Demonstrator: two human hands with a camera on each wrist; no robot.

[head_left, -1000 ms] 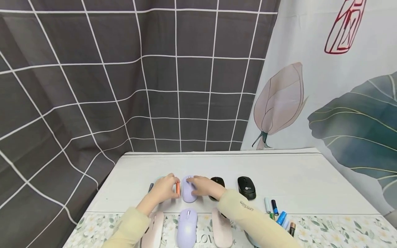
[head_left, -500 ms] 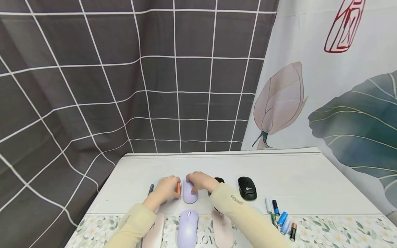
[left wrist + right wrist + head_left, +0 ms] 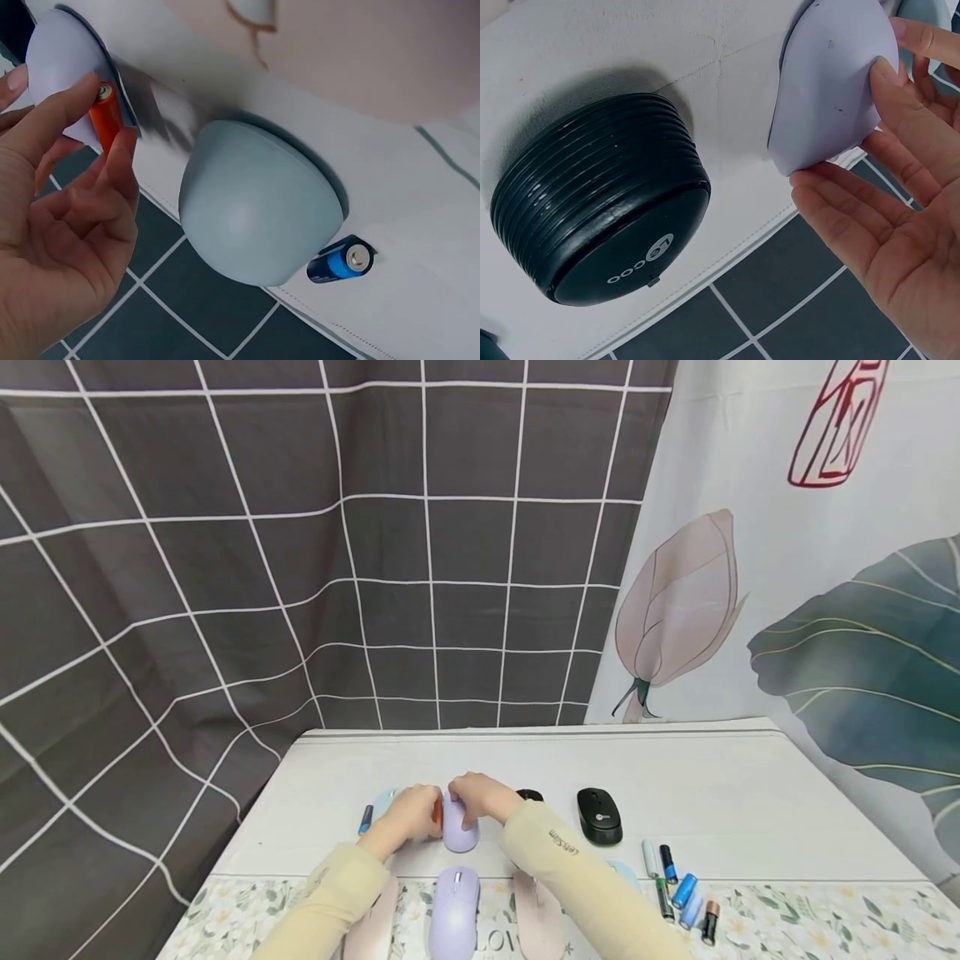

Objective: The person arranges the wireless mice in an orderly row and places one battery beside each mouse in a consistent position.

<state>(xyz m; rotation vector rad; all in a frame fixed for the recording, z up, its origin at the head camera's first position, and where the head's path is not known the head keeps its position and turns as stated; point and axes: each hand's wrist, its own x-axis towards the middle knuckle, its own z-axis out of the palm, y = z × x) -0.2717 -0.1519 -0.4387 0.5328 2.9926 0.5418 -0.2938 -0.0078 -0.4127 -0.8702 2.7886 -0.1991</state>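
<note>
My left hand [image 3: 411, 812] pinches an orange battery [image 3: 106, 118] between thumb and fingers, its end facing up. The battery is close against the side of a purple computer mouse [image 3: 459, 832]. My right hand [image 3: 483, 797] holds that mouse, thumb on one side and fingers around its far end. In the right wrist view, the smooth purple shell [image 3: 826, 82] lies between thumb and fingers. To the left of my left hand sits a light blue mouse [image 3: 251, 206], with a dark blue battery [image 3: 341, 261] beside it.
A black mouse [image 3: 599, 817] stands to the right, and another [image 3: 530, 795] is partly behind my right arm. Several loose batteries [image 3: 684, 890] lie at the right front. Nearer me are a second purple mouse [image 3: 453, 912] and two pink mice [image 3: 538, 917].
My left hand has shifted slightly right, bringing the orange battery closer to the purple mouse. My right hand has moved a little forward and left over that mouse.
</note>
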